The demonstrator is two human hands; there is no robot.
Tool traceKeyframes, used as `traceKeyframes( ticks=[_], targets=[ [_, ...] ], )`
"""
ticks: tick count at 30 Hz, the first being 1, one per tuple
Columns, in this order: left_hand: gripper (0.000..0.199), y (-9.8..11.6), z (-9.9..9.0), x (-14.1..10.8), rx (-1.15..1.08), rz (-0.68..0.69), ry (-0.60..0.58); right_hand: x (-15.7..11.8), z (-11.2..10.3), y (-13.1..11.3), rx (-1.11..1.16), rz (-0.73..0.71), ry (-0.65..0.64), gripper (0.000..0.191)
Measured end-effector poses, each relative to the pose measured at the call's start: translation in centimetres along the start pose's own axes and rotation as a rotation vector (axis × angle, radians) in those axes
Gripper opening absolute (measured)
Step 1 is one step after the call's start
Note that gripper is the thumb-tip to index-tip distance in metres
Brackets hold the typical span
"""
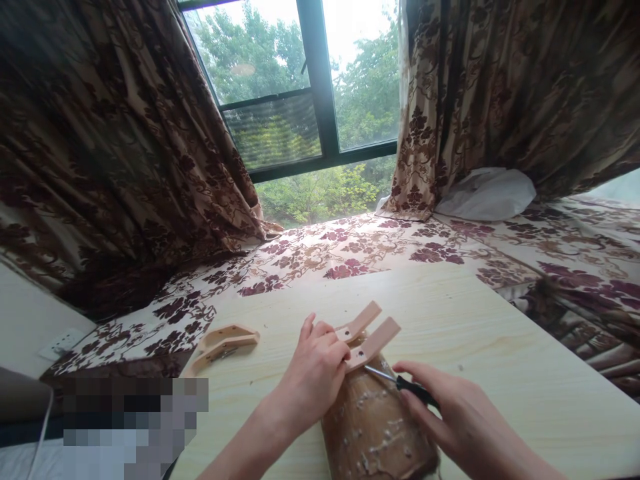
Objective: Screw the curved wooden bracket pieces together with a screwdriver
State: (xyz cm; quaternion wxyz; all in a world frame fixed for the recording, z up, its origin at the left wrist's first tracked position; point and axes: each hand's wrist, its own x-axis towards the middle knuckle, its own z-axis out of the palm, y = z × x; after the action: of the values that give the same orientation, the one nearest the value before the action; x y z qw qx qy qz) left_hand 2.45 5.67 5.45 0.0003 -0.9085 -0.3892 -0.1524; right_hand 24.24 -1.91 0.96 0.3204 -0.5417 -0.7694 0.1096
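Note:
My left hand (320,360) is closed on a pale wooden piece (375,343) with dark holes, whose arms stick out to the right. The piece rests on the upper end of a brown cylinder (380,427) dotted with small bumps. Between the fingers of my right hand (440,400) is the black handle of a screwdriver (420,391). Its metal shaft points left, and the tip is close to the lower edge of the wooden piece; whether they touch is hard to tell.
Another angled wooden piece (227,340) lies on the light tabletop (500,353) at the left. Behind the table are a floral cloth (345,247), a white plastic bag (490,193), curtains and a window. A pixelated area fills the lower left.

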Motion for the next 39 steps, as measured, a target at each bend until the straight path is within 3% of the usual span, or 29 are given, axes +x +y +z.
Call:
traceKeyframes(
  ticks=[5,12,27,30,34,37,39],
  targets=[
    [0.018,0.0,0.2,-0.1,-0.076,-0.057,0.013,0.1,-0.4,-0.4,0.021,-0.02,0.018,0.025],
    [0.017,0.1,0.0,0.2,-0.135,-0.105,-0.004,1.9,-1.6,-1.9,0.03,-0.062,-0.084,0.027],
    [0.017,-0.1,0.3,0.1,-0.129,-0.07,0.041,5.4,-3.4,-3.9,-0.083,-0.22,-0.212,0.022],
    [0.017,0.1,-0.5,-0.8,-0.11,-0.073,0.132,6.4,-4.2,-4.5,-0.155,-0.27,-0.246,0.022],
    [0.028,1.3,-1.2,-3.6,-0.073,-0.122,0.353,7.7,-4.9,-5.2,-0.246,-0.311,-0.285,0.017],
    [0.03,2.8,0.0,-6.0,-0.059,-0.121,0.588,8.5,-5.3,-5.6,-0.266,-0.324,-0.326,0.016],
    [0.034,3.7,1.7,-7.1,-0.074,-0.112,0.576,8.9,-5.5,-5.7,-0.272,-0.342,-0.353,0.015]
  ],
)
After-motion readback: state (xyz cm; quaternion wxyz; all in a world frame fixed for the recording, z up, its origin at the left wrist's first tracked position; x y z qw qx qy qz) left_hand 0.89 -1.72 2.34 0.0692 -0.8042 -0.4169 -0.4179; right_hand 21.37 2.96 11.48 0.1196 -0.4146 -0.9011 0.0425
